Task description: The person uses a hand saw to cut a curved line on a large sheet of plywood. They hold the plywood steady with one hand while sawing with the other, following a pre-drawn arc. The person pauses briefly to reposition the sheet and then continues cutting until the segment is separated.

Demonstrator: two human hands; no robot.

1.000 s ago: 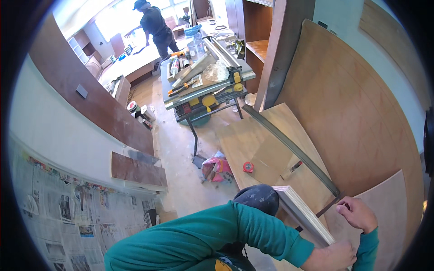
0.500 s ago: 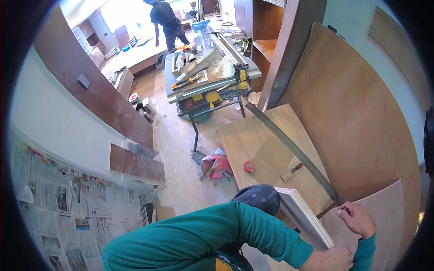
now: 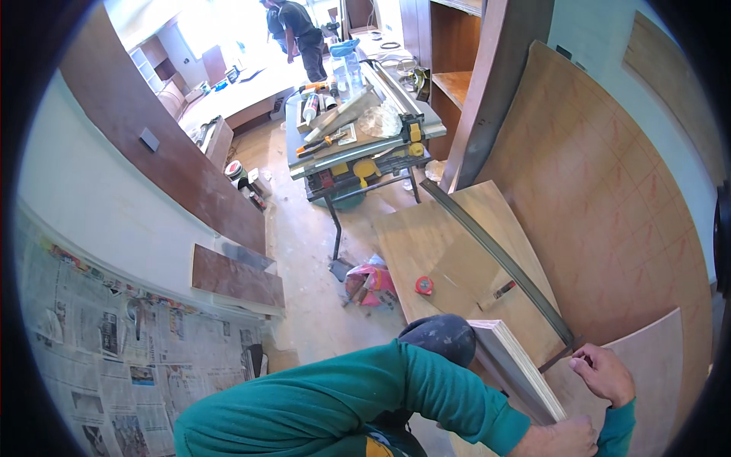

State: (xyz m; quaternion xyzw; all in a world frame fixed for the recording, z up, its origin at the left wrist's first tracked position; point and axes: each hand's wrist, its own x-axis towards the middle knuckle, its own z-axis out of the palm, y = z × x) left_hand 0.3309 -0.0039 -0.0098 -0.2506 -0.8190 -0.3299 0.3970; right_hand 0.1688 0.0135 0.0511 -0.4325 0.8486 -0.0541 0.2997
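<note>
My left hand (image 3: 569, 437) is closed in a fist at the near end of a layered plywood board (image 3: 524, 365) standing on edge. Its fingertips are hidden, so its exact grip does not show. Just beyond it, my right hand (image 3: 607, 373) is raised with curled fingers, thumb against the index finger; anything pinched there is too small to see. Close to its fingertips lies the near end of a long grey metal rail (image 3: 506, 263). Under the rail is a flat wooden sheet (image 3: 403, 225) bearing a red tape measure (image 3: 424, 286) and a small brush-like tool (image 3: 496, 294).
A cluttered folding workbench (image 3: 358, 160) stands ahead. A pink bag (image 3: 373, 282) of scraps lies on the floor. Large wooden panels (image 3: 586, 198) lean at the right. Newspaper (image 3: 152, 373) covers the lower left. Two people (image 3: 301, 34) stand at the far end.
The whole view has shifted slightly. At the back, a second person has come into sight beside the first, who now stands further right. My hands keep nearly the same pose.
</note>
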